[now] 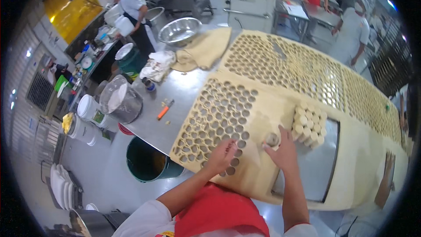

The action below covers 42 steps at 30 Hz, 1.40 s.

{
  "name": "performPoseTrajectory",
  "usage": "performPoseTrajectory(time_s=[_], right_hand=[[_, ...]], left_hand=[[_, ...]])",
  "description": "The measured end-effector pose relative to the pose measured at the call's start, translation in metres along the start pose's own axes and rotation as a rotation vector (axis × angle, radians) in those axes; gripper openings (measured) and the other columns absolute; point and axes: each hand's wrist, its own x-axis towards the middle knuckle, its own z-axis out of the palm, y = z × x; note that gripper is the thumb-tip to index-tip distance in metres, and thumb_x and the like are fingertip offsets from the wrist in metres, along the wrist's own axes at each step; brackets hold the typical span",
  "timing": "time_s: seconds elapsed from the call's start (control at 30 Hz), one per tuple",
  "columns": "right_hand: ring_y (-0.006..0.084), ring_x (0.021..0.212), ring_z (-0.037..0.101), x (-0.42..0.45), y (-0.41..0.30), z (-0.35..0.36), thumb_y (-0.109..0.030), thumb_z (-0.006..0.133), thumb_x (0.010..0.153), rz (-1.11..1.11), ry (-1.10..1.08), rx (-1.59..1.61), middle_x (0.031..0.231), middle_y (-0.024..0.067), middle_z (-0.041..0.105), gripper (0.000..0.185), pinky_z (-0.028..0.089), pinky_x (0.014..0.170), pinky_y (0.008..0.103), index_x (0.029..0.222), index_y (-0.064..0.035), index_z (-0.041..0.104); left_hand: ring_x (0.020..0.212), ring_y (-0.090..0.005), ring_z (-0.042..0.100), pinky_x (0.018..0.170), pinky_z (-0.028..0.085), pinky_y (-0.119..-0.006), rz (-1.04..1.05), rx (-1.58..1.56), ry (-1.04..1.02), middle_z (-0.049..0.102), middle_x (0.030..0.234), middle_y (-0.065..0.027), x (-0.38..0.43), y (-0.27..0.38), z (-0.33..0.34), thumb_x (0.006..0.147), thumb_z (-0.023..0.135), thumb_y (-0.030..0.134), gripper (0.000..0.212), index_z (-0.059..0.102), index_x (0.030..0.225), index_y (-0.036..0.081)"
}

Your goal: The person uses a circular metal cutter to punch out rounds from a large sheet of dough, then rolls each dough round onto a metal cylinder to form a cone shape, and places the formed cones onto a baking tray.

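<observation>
A large sheet of rolled dough [263, 105] covers the metal table, its left part cut through with rows of round holes. My left hand [225, 153] is over the holes near the uncut strip, fingers curled; whether it holds anything is unclear. My right hand [281, 148] has thumb and fingers around a small round cutter or ring [272, 139], which rests on the uncut dough; how firmly it is held cannot be told. Right of that hand, stacks of round dough pieces [308, 123] stand at the top of a metal tray [309, 168].
An orange-handled knife [165, 109] and a small dark jar [149, 85] lie and stand on the table at left. A metal bowl [180, 31] is beyond. A green bin [148, 161] stands below the near-left edge. A co-worker's arm [385, 181] reaches in at right.
</observation>
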Motion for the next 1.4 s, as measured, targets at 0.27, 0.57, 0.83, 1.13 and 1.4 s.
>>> performPoseTrajectory(time_s=[0.27, 0.57, 0.83, 1.13, 1.4], right_hand=[[0.0431, 0.116, 0.068, 0.013, -0.013, 0.032, -0.025, 0.087, 0.082, 0.164, -0.122, -0.102, 0.121, 0.023, 0.069, 0.058, 0.056, 0.099, 0.0506, 0.13, -0.0048, 0.063], [0.0353, 0.095, 0.073, 0.007, -0.055, 0.036, -0.019, 0.085, 0.081, 0.587, -0.092, 0.237, 0.111, 0.0199, 0.072, 0.048, 0.058, 0.089, 0.0453, 0.123, -0.0036, 0.066], [0.0401, 0.106, 0.076, 0.04, -0.081, 0.049, -0.029, 0.081, 0.087, 0.426, -0.261, -0.118, 0.113, 0.0238, 0.078, 0.052, 0.059, 0.092, 0.0456, 0.131, -0.0033, 0.072], [0.0389, 0.094, 0.074, 0.09, -0.095, 0.074, -0.022, 0.08, 0.08, 0.004, -0.525, -0.645, 0.099, 0.0169, 0.073, 0.047, 0.059, 0.084, 0.0517, 0.127, -0.0186, 0.075], [0.0353, 0.094, 0.074, 0.123, -0.103, 0.086, -0.017, 0.082, 0.078, -0.061, -0.723, -0.773, 0.101, 0.0107, 0.074, 0.051, 0.059, 0.083, 0.0496, 0.129, -0.0236, 0.075]], left_hand=[[0.14, -0.0423, 0.053, 0.122, 0.04, -0.053, 0.503, 0.449, -0.044, 0.063, 0.14, -0.0184, 0.098, -0.052, -0.026, 0.095, 0.075, 0.024, 0.042, 0.065, 0.133, 0.008], [0.153, -0.0384, 0.04, 0.129, 0.029, -0.056, 0.621, 0.527, -0.257, 0.055, 0.151, -0.014, 0.16, -0.071, -0.032, 0.086, 0.079, 0.025, 0.044, 0.07, 0.126, 0.01], [0.126, -0.0418, 0.058, 0.108, 0.045, -0.054, 0.532, 0.402, -0.371, 0.067, 0.126, -0.0192, 0.189, -0.069, -0.032, 0.08, 0.073, 0.014, 0.02, 0.075, 0.097, 0.003], [0.147, -0.0333, 0.049, 0.129, 0.031, -0.052, 0.621, 0.324, -0.209, 0.064, 0.146, -0.0106, 0.176, -0.08, -0.028, 0.089, 0.078, 0.017, 0.021, 0.08, 0.108, 0.007], [0.144, -0.0343, 0.052, 0.127, 0.034, -0.052, 0.61, 0.284, -0.187, 0.067, 0.141, -0.0121, 0.177, -0.079, -0.032, 0.088, 0.077, 0.013, 0.014, 0.078, 0.1, 0.006]])
